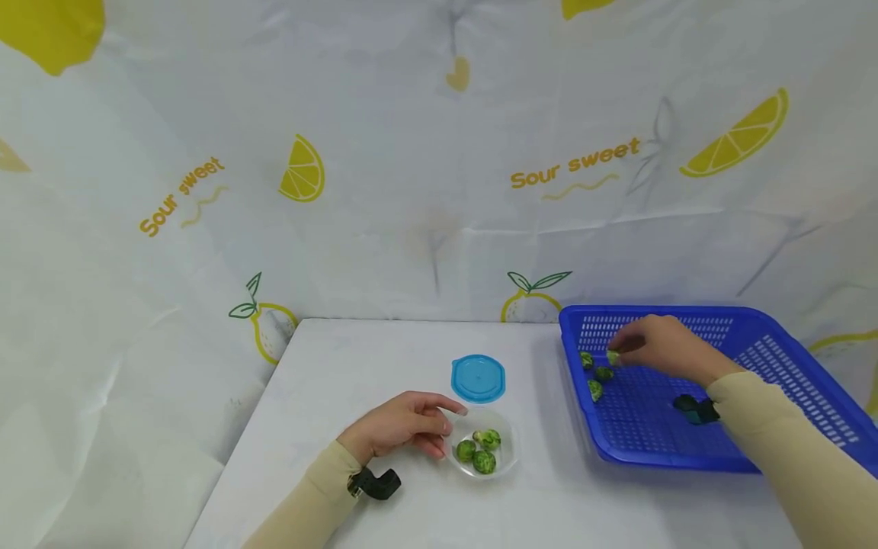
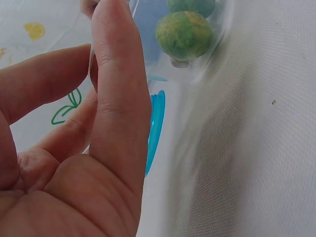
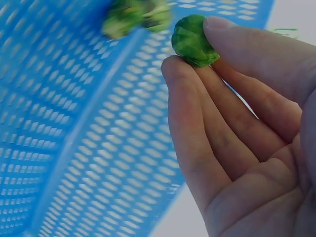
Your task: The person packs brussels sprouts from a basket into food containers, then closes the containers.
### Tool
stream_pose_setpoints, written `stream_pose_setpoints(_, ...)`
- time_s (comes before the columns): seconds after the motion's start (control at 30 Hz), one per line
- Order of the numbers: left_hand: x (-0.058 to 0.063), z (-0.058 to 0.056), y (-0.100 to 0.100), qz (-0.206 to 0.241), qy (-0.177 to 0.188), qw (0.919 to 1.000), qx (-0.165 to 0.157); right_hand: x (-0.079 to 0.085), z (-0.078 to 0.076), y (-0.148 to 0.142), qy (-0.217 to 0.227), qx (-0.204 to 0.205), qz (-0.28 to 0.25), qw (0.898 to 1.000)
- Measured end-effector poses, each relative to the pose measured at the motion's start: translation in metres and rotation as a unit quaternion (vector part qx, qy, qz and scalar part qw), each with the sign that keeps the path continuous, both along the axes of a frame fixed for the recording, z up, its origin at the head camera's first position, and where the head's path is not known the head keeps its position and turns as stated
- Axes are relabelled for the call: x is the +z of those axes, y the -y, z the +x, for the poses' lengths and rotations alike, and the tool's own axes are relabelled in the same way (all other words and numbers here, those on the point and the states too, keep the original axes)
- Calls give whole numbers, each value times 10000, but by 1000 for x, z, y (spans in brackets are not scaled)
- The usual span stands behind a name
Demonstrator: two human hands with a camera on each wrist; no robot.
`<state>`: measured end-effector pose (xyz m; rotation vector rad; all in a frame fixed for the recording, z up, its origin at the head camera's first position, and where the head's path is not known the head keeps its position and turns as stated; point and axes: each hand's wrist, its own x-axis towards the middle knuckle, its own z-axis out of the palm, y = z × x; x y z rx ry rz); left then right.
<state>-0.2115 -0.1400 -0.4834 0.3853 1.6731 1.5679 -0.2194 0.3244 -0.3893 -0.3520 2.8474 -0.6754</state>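
My right hand (image 1: pixel 655 347) is over the left part of a blue plastic basket (image 1: pixel 679 459). Between thumb and fingertips it pinches a green Brussels sprout (image 3: pixel 193 41). Below it, near the basket's left wall, lie three more sprouts (image 1: pixel 595 391). At the middle of the table, my left hand (image 1: pixel 408 423) grips the left rim of a small clear plastic bowl (image 1: pixel 509 438) between thumb and fingers. Three Brussels sprouts (image 1: pixel 484 461) sit inside the bowl. In the left wrist view the thumb hides part of the bowl's rim.
A blue lid (image 1: pixel 478 379) lies flat on the white table (image 1: pixel 370 351) just beyond the bowl. The basket takes up the table's right side. Behind the table hangs a white cloth (image 1: pixel 384 252) printed with lemons.
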Motion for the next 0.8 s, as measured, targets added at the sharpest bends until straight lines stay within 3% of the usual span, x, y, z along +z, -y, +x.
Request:
stream_pose_setpoints(0.33, 1, 0, 0, -22, 37, 10000, -20, 27, 31, 46, -377, 121, -300, 9988)
stream_pose_setpoints(0.5, 0, -1, 1, -38, 29, 10000, -16, 30, 41, 87, -440, 368, -550, 9968)
stream_pose_setpoints(0.8, 0, -1, 1, -69, 10, 10000, -27, 22, 53, 149, -368, 1221, -806, 9886)
